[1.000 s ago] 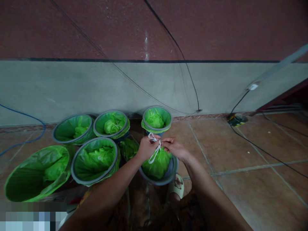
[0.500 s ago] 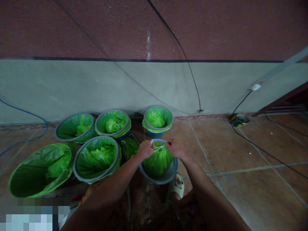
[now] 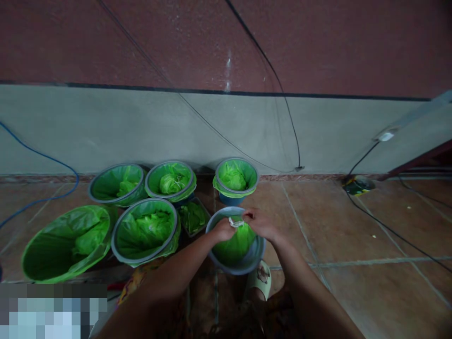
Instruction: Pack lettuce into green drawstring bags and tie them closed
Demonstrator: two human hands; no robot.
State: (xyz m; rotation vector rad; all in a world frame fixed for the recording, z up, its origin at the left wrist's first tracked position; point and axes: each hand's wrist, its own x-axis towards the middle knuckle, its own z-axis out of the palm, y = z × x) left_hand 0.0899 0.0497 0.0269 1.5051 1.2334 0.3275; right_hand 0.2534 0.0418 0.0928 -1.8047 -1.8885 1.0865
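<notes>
A grey bin (image 3: 259, 252) stands on the floor in front of me, with a gathered green plastic bag (image 3: 235, 245) inside it. White drawstring (image 3: 236, 222) is bunched at the bag's neck. My left hand (image 3: 224, 230) is closed on the left part of this string, over the bin's left side. Opposite it, my right hand (image 3: 259, 223) is closed with its fingertips at the string's right end. Both hands are just above the bag, a short distance apart. The fingertips are partly hidden.
Several grey bins lined with green bags, such as this one (image 3: 173, 240), stand at the left and along the wall. A small tray (image 3: 193, 216) with green plastic sits between them. My slipper (image 3: 263, 278) is beside the bin. Black cable (image 3: 388, 223) and blue cable (image 3: 42, 157) cross the floor.
My hands have come down a little toward the bin, and the bag's gathered top sits lower. The whole view has shifted slightly, so the bins appear further right.
</notes>
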